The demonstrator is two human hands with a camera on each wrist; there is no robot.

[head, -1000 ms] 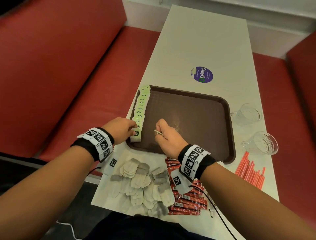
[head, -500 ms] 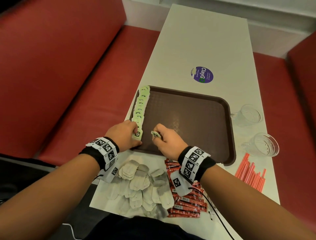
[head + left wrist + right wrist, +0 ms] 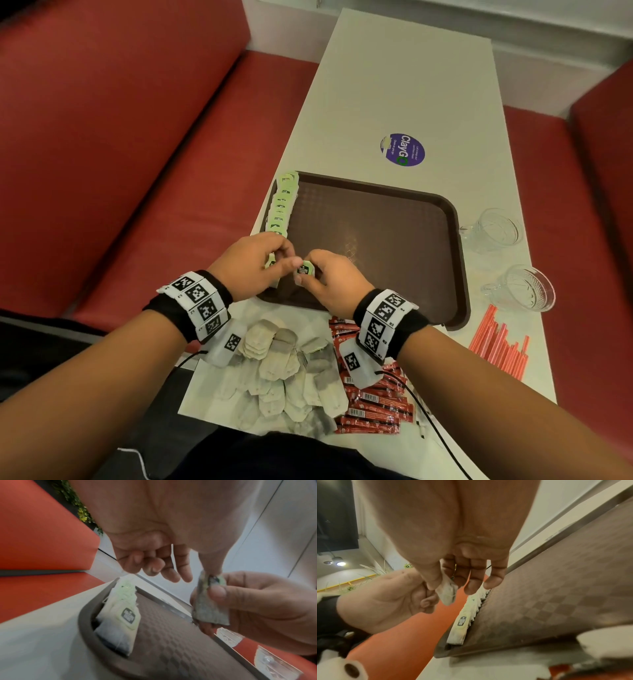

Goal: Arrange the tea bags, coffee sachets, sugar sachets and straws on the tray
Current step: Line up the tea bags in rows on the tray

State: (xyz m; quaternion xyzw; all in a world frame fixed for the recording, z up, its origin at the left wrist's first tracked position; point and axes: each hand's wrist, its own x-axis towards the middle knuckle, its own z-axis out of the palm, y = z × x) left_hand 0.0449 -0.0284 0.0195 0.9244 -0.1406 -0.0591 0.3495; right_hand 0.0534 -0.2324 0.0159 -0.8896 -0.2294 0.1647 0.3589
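Observation:
My right hand (image 3: 310,277) pinches a tea bag (image 3: 305,269) by its green tag, just above the near-left corner of the brown tray (image 3: 376,240). In the left wrist view the tea bag (image 3: 209,601) hangs from that pinch. My left hand (image 3: 284,255) is right beside it with curled fingers, its thumb tip on the tag. A row of green-tagged tea bags (image 3: 282,205) stands along the tray's left rim. Loose tea bags (image 3: 281,370), red coffee sachets (image 3: 373,407) and red straws (image 3: 496,346) lie on the table in front of the tray.
Two glass cups (image 3: 496,229) (image 3: 524,287) stand right of the tray. A purple sticker (image 3: 402,149) is on the white table beyond it. Red bench seats (image 3: 137,137) flank the table. A cable trails from my right wrist.
My left hand left the end of the tea bag row and came to the right hand. The right hand turned the tea bag so its green tag faces up.

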